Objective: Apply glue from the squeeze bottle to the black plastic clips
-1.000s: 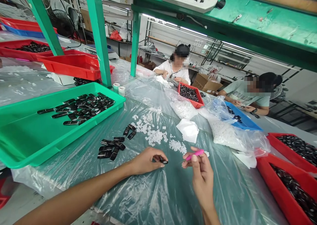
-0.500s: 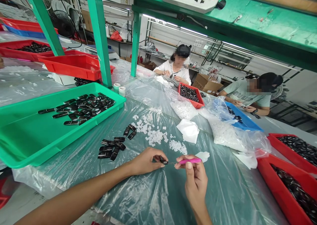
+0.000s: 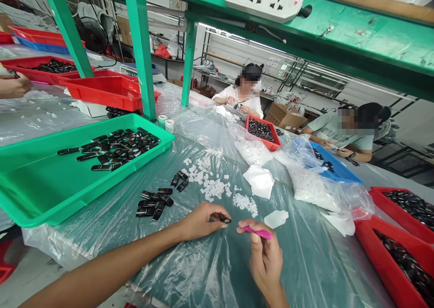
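My left hand point(image 3: 201, 220) rests on the plastic-covered table and pinches a small black part point(image 3: 224, 218) between thumb and fingers. My right hand point(image 3: 265, 258) is closed on a thin pink tool point(image 3: 258, 232), whose tip points left toward the black part, a short gap away. A cluster of black parts point(image 3: 155, 201) lies just left of my left hand. Small white pieces point(image 3: 212, 186) are scattered beyond both hands. A small white bottle point(image 3: 276, 218) lies right of the pink tool.
A green tray point(image 3: 40, 195) with several black parts stands at left. Red trays point(image 3: 389, 262) of black parts sit at right, and bags of white pieces point(image 3: 310, 186) lie mid-table. Two people work across the table. Another person's hand point(image 3: 13, 85) shows at far left.
My right hand has lowered the pink tool and drawn it slightly back from the black part. The view has shifted a little, and another person's hand has appeared at far left.
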Tool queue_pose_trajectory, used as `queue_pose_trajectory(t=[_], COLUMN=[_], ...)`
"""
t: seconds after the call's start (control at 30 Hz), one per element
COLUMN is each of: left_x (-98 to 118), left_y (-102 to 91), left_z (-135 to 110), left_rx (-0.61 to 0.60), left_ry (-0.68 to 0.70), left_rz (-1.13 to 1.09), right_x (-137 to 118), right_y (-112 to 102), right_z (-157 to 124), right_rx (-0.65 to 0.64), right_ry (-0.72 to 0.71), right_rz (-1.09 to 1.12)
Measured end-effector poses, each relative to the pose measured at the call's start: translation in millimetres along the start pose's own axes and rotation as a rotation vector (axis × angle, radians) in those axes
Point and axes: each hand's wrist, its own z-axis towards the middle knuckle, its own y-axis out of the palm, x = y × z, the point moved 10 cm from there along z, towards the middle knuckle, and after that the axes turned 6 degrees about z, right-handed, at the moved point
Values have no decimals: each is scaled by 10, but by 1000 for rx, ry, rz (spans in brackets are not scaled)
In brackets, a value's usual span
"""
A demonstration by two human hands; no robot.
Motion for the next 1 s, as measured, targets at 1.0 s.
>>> queue_pose_trajectory(t=[1.0], left_x=[70], left_y=[-30], left_z=[13], left_rx=[18], left_ry=[28], left_rz=[4], right_x=[-28], right_y=[-185], right_z=[-35], right_rx=[183], right_ry=[-35], right_rz=[115])
